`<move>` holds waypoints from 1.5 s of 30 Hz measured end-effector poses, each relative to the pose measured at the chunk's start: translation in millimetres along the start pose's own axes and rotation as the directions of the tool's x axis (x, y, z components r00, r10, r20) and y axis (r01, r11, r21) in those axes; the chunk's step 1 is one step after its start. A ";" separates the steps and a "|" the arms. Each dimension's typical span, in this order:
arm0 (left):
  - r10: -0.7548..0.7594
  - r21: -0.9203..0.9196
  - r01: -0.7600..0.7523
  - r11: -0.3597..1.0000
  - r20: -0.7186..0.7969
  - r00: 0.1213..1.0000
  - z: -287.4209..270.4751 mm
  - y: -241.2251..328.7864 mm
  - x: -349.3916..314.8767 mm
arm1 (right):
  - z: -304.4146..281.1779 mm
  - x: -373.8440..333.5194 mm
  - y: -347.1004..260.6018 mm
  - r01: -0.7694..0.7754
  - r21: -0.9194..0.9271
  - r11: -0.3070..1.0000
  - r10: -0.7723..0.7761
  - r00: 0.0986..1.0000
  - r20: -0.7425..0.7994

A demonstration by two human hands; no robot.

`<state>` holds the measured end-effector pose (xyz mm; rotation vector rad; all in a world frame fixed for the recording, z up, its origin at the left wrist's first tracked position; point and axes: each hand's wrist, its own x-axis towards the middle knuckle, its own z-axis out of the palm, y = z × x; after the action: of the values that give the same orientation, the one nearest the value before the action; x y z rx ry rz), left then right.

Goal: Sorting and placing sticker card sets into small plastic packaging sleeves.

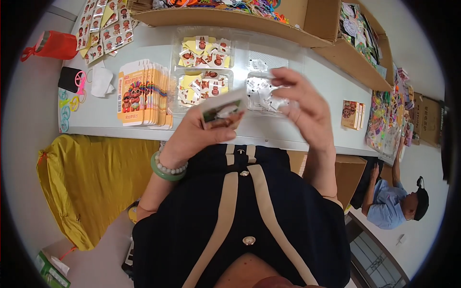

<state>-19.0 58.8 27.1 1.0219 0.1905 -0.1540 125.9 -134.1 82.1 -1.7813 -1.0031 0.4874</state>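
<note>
Counter (336,86): long, white, smooth-topped, its near edge bowed by the lens
Floor (103,264): pale and plain, out past the near left corner
Glazed panel (369,257): dark-framed, well beyond the near right corner; window or door, unclear
Light: bright, fairly even, shadows soft
</note>
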 end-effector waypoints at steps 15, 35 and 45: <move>-0.115 -0.094 0.114 0.989 -0.011 0.993 4.0 -1.3 0.1 | 10.9 -11.4 62.7 -0.189 -0.817 0.545 0.223 0.972 -0.077; -0.156 -0.009 0.156 0.988 -0.078 0.985 13.5 -5.7 5.3 | -20.2 -37.0 45.5 -0.208 -0.566 0.798 0.145 0.977 -0.154; -0.046 -0.040 0.043 0.998 -0.063 0.997 10.5 15.4 19.7 | -53.8 77.2 11.4 0.013 -0.663 0.749 -0.224 0.946 -0.235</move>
<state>4.4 57.0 40.8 0.9848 0.2733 -0.1580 213.1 -103.9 103.7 -2.2974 -1.1393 -0.2739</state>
